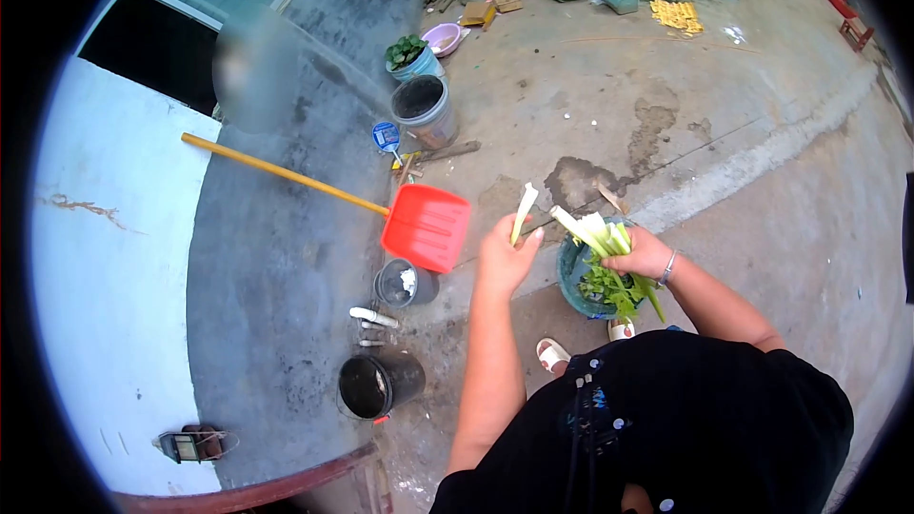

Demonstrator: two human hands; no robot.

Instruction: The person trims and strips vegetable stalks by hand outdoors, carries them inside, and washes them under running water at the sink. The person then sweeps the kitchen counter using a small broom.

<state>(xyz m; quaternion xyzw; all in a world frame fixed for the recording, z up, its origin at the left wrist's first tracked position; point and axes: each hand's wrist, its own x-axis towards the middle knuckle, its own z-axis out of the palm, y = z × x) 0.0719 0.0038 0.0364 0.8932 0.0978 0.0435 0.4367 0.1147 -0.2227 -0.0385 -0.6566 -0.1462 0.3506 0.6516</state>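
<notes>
Pale-green celery bunch [609,236] is in the R hand [643,255], its grip clamped round the stalks, pieces of uneven length, cut or snapped ends pointing up-L, w/ leaves [614,290] hanging below over the teal tub [567,276]. L hand [505,262] holds a single celery piece [525,205], whitish at top, greener lower down; grip pinched shut on its lower end, thumb one side, fingers the other. Hands apart, L one well clear of the tub, R one over its edge. Tub sits on the concrete floor [762,105], just ahead of the white sandals [551,354]; more greenery shows inside, but can't tell how much is loose vs. hanging from the bunch. Silver bracelet [666,268] on R wrist. To the L, a red dustpan [427,227] w/ long wooden handle [286,173] leans toward the grey wall [276,305]; small grey bucket [394,283] w/ white stuff inside just below it, then white pipes [373,317] & a black bucket [381,387]. Farther up, same side: paint-type pail [425,114], dark inside, & potted plant [407,51] beside a lilac basin [443,38]. Damp patch [576,183] on floor beyond the tub.
</notes>
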